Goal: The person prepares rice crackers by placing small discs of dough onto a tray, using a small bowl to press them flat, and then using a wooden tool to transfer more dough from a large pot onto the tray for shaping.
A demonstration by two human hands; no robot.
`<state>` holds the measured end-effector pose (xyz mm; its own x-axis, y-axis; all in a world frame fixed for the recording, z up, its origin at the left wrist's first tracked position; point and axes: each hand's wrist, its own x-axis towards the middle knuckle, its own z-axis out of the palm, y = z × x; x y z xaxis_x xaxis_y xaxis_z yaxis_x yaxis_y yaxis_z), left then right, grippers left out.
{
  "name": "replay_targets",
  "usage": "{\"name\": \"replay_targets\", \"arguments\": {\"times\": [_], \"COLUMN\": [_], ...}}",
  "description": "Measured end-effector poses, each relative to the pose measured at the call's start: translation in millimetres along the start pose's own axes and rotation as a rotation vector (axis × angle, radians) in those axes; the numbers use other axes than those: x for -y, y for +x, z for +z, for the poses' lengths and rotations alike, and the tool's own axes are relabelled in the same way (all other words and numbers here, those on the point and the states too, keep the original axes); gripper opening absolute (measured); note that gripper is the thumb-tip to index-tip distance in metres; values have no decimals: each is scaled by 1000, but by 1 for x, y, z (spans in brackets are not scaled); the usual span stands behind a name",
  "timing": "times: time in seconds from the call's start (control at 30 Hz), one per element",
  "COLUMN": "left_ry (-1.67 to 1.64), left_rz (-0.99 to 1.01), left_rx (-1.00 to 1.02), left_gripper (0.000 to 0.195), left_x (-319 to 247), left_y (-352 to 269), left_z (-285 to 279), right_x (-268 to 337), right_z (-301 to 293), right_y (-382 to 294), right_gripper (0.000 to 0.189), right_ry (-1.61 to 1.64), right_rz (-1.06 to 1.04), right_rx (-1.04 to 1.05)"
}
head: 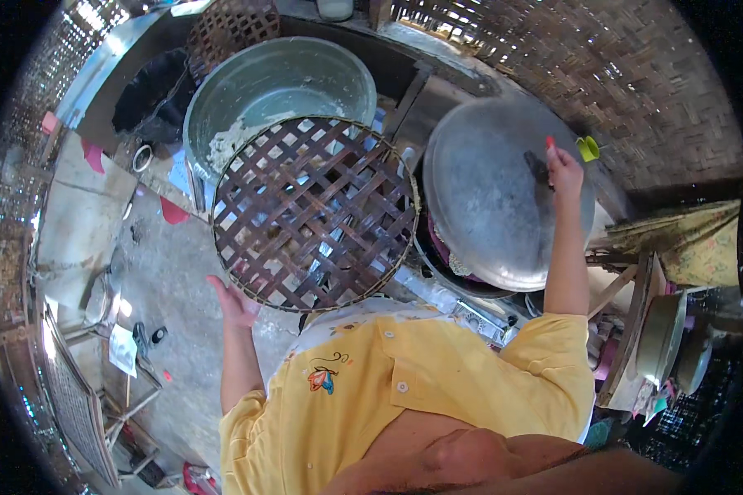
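Note:
A round tray of open bamboo weave point(316, 213) rests on my left hand point(238, 303), which supports its lower left rim from beneath with the thumb outside. My right hand point(563, 173) is closed at the handle of a large round metal lid point(483, 192), and a small red piece point(550, 142) shows above its fingers. The lid sits tilted and off-centre over a wide dark pot point(430, 263). At the gap, purple cloth point(436, 238) and a pale grainy mass point(458, 266) show. The rest of the pot's contents is hidden.
Behind the tray stands a large grey-green basin point(278, 55) with white lumpy residue point(232, 142). A black container point(152, 96) is left of it. A lime-green cup point(588, 148) is near the woven wall point(644, 93). Right of me, a wooden shelf point(631, 334) holds basins.

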<state>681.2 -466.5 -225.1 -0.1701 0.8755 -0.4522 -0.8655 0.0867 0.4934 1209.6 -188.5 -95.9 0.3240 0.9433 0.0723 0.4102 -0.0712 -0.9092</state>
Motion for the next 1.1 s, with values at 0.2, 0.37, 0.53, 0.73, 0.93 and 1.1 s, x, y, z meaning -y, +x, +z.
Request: {"name": "replay_targets", "arguments": {"times": [0.2,0.37,0.53,0.73,0.93,1.1], "left_ry": [244,312,376,291,35,-56], "left_rz": [121,208,288,507,662,808], "left_rx": [107,89,40,-156,-89,-189], "left_gripper": [42,39,40,43,34,31], "left_x": [-18,-20,-16,-50,-92,-118], "left_y": [-1,-13,-26,-49,-78,-104], "left_z": [1,32,42,13,-11,-12], "right_x": [-35,-56,-79,-84,-103,-121], "right_z": [8,8,8,14,16,17], "right_y": [-31,-34,-33,-30,-24,-17], "right_gripper": [26,26,25,25,26,25], "right_ry": [-140,-231,-219,-295,-275,-241], "right_rz": [94,81,75,56,112,78], "right_rx": [-42,-34,-1,-4,-13,-6]}}
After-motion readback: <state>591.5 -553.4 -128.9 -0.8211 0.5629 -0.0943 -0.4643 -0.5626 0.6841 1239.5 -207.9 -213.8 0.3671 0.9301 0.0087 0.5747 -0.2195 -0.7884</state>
